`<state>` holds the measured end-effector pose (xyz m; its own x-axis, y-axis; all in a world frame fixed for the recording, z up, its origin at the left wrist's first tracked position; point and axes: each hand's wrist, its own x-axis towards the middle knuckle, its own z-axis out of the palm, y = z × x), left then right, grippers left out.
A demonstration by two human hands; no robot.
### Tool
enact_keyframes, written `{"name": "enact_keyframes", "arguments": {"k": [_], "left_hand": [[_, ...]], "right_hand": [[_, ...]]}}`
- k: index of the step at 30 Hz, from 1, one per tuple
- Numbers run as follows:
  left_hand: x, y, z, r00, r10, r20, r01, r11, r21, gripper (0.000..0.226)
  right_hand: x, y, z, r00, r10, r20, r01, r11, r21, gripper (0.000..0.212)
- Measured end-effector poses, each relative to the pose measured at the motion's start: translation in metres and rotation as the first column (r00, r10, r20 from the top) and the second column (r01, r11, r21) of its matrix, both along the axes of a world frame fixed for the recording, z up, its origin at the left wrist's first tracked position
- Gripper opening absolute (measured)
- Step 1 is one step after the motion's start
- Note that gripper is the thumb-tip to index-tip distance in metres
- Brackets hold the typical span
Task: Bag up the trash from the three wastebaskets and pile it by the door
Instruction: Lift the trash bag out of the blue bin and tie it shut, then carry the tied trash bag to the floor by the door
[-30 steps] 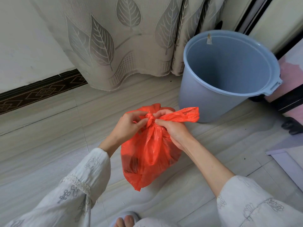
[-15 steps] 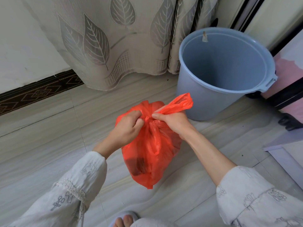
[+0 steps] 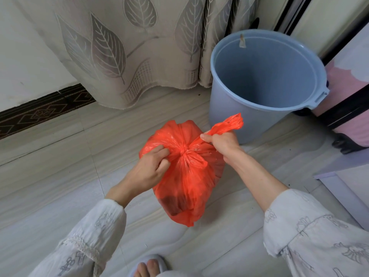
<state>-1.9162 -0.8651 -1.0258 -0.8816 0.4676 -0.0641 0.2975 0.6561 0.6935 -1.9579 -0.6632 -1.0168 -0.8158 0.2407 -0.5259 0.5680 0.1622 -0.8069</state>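
Observation:
An orange-red plastic trash bag (image 3: pixel 187 186) hangs in front of me above the tiled floor, dark trash showing through its lower part. Its neck is gathered into a knot at the top. My left hand (image 3: pixel 148 170) pinches the left flap of the bag beside the knot. My right hand (image 3: pixel 221 143) grips the other flap, whose loose end sticks up to the right. Behind the bag stands a blue plastic wastebasket (image 3: pixel 265 108), upright and with nothing visible inside.
A leaf-patterned curtain (image 3: pixel 127 56) hangs to the floor behind the wastebasket. A pink and black object (image 3: pixel 351 116) stands at the right, with a pale mat edge (image 3: pixel 347 188) below it. My slippered foot (image 3: pixel 147 265) shows at the bottom edge.
My hands have drawn apart, each pulling a flap of the bag sideways, and the knot between them has tightened. The bag has dropped slightly lower.

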Motion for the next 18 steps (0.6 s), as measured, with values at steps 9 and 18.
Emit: {"name": "enact_keyframes", "arguments": {"k": [9, 18], "left_hand": [[0.026, 0.024, 0.114, 0.964, 0.215, 0.16, -0.201, 0.975, -0.096, 0.017], [0.074, 0.058, 0.322, 0.961, 0.03, 0.274, 0.044, 0.965, -0.258, 0.012]], "right_hand": [[0.048, 0.024, 0.134, 0.994, 0.101, 0.051, -0.09, 0.98, -0.176, 0.019], [0.125, 0.051, 0.33, 0.979, 0.107, 0.172, -0.081, 0.985, -0.151, 0.011]]}}
